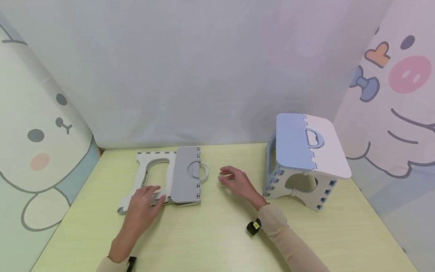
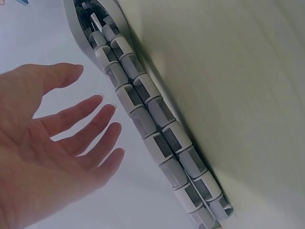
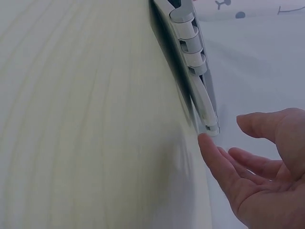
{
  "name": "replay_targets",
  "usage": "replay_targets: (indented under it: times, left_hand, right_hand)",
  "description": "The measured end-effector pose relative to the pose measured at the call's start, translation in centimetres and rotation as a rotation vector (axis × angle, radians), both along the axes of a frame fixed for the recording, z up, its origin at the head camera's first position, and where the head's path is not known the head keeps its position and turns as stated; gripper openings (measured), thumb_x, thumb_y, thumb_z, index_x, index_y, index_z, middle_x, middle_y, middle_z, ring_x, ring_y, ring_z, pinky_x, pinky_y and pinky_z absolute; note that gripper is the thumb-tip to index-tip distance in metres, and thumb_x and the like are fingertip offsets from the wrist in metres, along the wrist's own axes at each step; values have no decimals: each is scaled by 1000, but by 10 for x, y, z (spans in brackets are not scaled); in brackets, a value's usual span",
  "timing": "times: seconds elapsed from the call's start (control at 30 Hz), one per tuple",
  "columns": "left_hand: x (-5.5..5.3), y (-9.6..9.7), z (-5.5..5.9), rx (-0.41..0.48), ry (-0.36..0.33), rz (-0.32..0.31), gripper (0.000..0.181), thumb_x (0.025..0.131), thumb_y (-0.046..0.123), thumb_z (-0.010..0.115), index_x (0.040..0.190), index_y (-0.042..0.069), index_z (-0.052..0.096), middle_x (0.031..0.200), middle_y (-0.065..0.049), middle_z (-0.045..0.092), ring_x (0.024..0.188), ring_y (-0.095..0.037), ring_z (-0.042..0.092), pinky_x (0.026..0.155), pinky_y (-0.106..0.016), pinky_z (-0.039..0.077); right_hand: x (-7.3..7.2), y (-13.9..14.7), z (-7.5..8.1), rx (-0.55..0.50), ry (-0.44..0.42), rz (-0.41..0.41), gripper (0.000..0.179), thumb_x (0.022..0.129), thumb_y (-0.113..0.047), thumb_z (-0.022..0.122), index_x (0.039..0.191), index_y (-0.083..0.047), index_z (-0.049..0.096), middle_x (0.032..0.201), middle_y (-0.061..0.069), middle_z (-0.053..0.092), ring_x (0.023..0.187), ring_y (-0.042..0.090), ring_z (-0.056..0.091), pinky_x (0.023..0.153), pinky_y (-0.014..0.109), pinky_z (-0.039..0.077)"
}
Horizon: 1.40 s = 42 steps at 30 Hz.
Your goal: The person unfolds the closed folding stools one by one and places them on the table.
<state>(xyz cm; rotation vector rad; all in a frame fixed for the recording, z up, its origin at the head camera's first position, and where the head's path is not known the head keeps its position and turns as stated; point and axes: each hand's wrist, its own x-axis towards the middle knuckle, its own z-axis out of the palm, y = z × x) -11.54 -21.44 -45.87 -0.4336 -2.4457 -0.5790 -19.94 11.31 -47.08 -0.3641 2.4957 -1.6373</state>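
Note:
A grey and white folding step stool (image 1: pixel 186 177) lies folded flat on the table, its ring-shaped handle (image 1: pixel 204 172) pointing right. My left hand (image 1: pixel 142 206) is above the stool's near left part, fingers spread and slightly bent. In the left wrist view a gap shows between that hand (image 2: pixel 62 133) and the stool's hinged edge (image 2: pixel 157 129). To the right of the handle, my right hand (image 1: pixel 239 184) hovers with relaxed fingers and holds nothing. The right wrist view shows this hand (image 3: pixel 262 167) apart from the folded stool (image 3: pixel 193 52).
A blue and white step stool (image 1: pixel 293 143) stands unfolded at the right, beside my right forearm. The pale wooden table (image 1: pixel 217 234) meets a white curtain (image 1: pixel 210 75) at the back. Cartoon-printed panels (image 1: pixel 44 132) flank both sides.

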Motion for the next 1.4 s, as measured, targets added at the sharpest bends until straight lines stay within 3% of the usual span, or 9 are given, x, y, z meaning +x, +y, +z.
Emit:
replay_targets:
  times: [0.67, 0.97, 1.17, 1.4]
  left_hand:
    - [4, -5, -2, -8, -85, 22, 37, 76, 3, 89, 107, -6, 72, 100, -21, 70, 97, -45, 64, 80, -60, 53]
    - [7, -9, -4, 1, -71, 14, 39, 76, 4, 89, 109, -8, 72, 102, -23, 70, 101, -46, 63, 83, -61, 53]
    - [9, -12, -3, -7, -75, 11, 45, 76, 5, 90, 113, -10, 70, 105, -25, 69, 103, -47, 62, 86, -61, 52]
    - [9, -17, -6, -40, -60, -15, 49, 73, 6, 91, 115, -10, 70, 108, -24, 70, 105, -46, 63, 87, -60, 51]
  right_hand:
    - [-7, -3, -9, -12, -28, 18, 39, 101, -18, 68, 135, 0, 61, 122, 10, 70, 110, 29, 69, 93, 43, 57]
    - [-8, -11, -7, -69, -27, 54, 41, 102, -15, 67, 136, 6, 58, 123, 18, 69, 108, 32, 70, 93, 42, 57]
    - [-11, -17, -14, -89, -65, 47, 41, 103, -18, 66, 136, 3, 58, 122, 14, 69, 107, 27, 71, 93, 37, 58]
    - [-11, -23, -11, -82, -87, 46, 42, 103, -20, 65, 138, 2, 57, 123, 14, 69, 108, 26, 71, 94, 38, 57]
